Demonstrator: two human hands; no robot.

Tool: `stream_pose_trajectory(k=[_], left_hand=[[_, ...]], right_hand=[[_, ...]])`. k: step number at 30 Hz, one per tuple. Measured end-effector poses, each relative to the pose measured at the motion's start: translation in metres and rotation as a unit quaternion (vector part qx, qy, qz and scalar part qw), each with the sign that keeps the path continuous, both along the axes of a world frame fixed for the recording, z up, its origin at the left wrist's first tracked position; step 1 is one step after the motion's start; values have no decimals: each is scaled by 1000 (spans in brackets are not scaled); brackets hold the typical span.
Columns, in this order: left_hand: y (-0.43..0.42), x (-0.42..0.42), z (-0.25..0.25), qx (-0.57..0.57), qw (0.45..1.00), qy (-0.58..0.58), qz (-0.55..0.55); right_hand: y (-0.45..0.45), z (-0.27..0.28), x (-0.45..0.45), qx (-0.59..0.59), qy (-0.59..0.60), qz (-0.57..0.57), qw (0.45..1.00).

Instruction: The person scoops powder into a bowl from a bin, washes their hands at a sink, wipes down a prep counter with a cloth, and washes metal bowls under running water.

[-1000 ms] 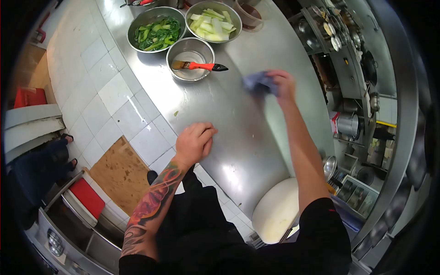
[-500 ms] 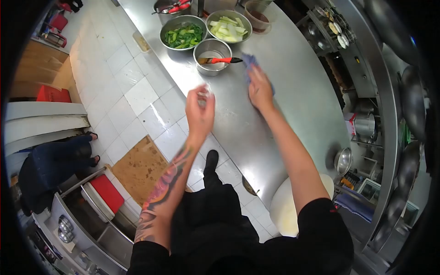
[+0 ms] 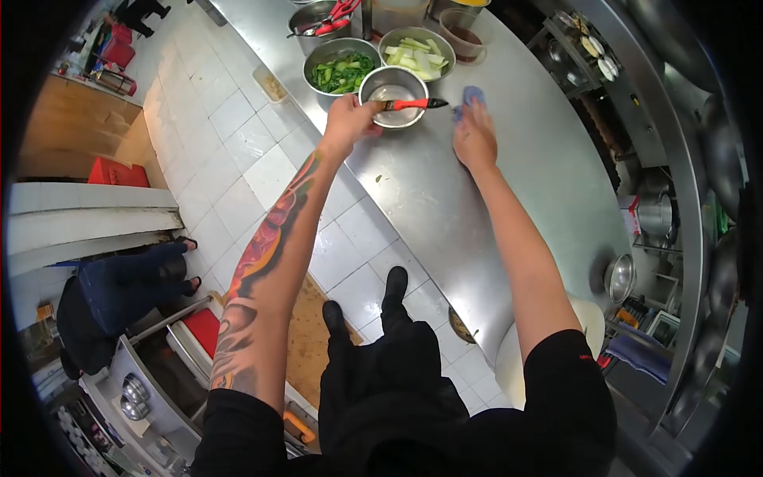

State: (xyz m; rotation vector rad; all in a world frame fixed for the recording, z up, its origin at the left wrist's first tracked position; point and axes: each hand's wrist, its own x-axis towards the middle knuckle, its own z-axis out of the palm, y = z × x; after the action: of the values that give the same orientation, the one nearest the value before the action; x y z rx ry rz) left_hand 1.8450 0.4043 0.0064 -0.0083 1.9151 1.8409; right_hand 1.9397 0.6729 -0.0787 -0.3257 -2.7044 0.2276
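My left hand [image 3: 350, 122] is closed on the near left rim of a small metal bowl [image 3: 407, 122]. Across that bowl lies a pastry brush [image 3: 410, 103] with a red and black handle, its bristles on the left. My right hand [image 3: 477, 139] presses a blue cloth [image 3: 474, 95] against the steel counter, to the right of the brush handle; its fingers cover part of the cloth. Behind the small bowl stand a metal bowl of chopped green leaves [image 3: 340, 73] and another of pale green vegetable pieces [image 3: 415, 57].
Red-handled tongs [image 3: 338, 17] rest in a metal container at the back. Beside it is a clear tub of brown liquid [image 3: 464, 33]. A round white board [image 3: 586, 322] sits at the near right of the steel counter [image 3: 445, 215]. Another person [image 3: 119, 294] stands at the left.
My left hand has reached forward from above the counter's edge and taken hold of the small bowl. My right hand, still on the cloth, has shifted across the counter.
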Motion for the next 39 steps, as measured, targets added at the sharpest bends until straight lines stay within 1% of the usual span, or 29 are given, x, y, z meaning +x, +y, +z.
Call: stream_pose_trajectory(k=[1, 3, 5, 6, 9, 10, 11, 12, 13, 14, 15, 16, 17, 18, 19, 20, 22, 23, 24, 25, 28, 30, 32, 33, 34, 35, 36, 37, 39], left_hand=[[-3, 0, 11, 51, 999, 2, 18], [-9, -5, 41, 58, 998, -10, 3], [-17, -10, 72, 51, 998, -16, -11], [-22, -14, 85, 40, 999, -17, -20], [-32, -15, 113, 13, 1000, -9, -22], [-34, -15, 117, 11, 1000, -9, -23], [-35, -16, 114, 17, 1000, -11, -21], [-35, -13, 107, 18, 1000, -10, -20], [-36, -12, 100, 25, 999, -29, -19], [-37, -10, 93, 30, 998, -50, -19], [-35, -3, 88, 26, 997, -64, -20], [-35, -1, 77, 25, 997, -64, -21], [-33, 0, 63, 31, 995, -89, -20], [-30, 2, 52, 39, 992, -114, -20], [-27, 5, 45, 42, 992, -118, -23], [-23, 9, 40, 40, 991, -129, -22], [-20, 12, 26, 37, 989, -140, -18], [-17, 11, 16, 34, 989, -142, -20], [-16, 12, 10, 29, 989, -144, -21], [-13, 15, 9, 28, 989, -144, -21], [-8, 18, -4, 33, 990, -136, -5], [-7, 18, -5, 42, 990, -134, 7], [-11, 20, -7, 45, 990, -131, 19], [-12, 17, -10, 34, 991, -127, 28], [-12, 14, -14, 26, 991, -122, 37], [-13, 9, -21, 32, 989, -136, 41], [-11, 12, -19, 33, 990, -134, 35], [-11, 12, -14, 27, 990, -131, 43], [-15, 15, -11, 55, 990, -127, 23]], right_hand=[[-9, 3, -7, 7, 31, 50, 998], [-32, -1, -22, 10, 58, 102, 993], [-60, -10, -37, -53, 135, 184, 972], [-81, -11, -42, -54, 134, 185, 972], [-166, -5, -52, -137, -22, 234, 962], [-201, -1, -48, -238, 72, 258, 934], [-230, -3, -43, -267, 123, 298, 908], [-249, 1, -35, -260, 29, 351, 899], [-277, -2, -21, -268, 45, 386, 881], [-301, 4, -2, -372, 63, 340, 861], [-316, -4, 9, -452, 6, 316, 834], [-312, 15, 28, -503, -59, 313, 804], [-300, 27, 50, -572, -67, 287, 765], [-279, 32, 70, -636, -75, 257, 723], [-246, 22, 90, -722, -73, 233, 647], [-193, 65, 108, -686, -136, 142, 701], [-98, 53, 130, -594, 11, 48, 803], [-57, 71, 134, -531, -1, 29, 847], [-22, 54, 130, -353, 27, 50, 934], [-2, 31, 124, -162, 53, 67, 983], [-31, 7, 99, -94, 65, 80, 990], [-91, 1, 97, -36, 32, 99, 994], [-170, 19, 98, -320, 25, 90, 943], [-200, 14, 99, -303, 59, 147, 940], [-227, -2, 100, -332, -26, 197, 922], [-267, -22, 110, -504, -100, 219, 830], [-289, -39, 122, -357, -59, 334, 870], [-301, -24, 134, -446, -122, 308, 831], [-293, 22, 159, -616, -141, 262, 729]])
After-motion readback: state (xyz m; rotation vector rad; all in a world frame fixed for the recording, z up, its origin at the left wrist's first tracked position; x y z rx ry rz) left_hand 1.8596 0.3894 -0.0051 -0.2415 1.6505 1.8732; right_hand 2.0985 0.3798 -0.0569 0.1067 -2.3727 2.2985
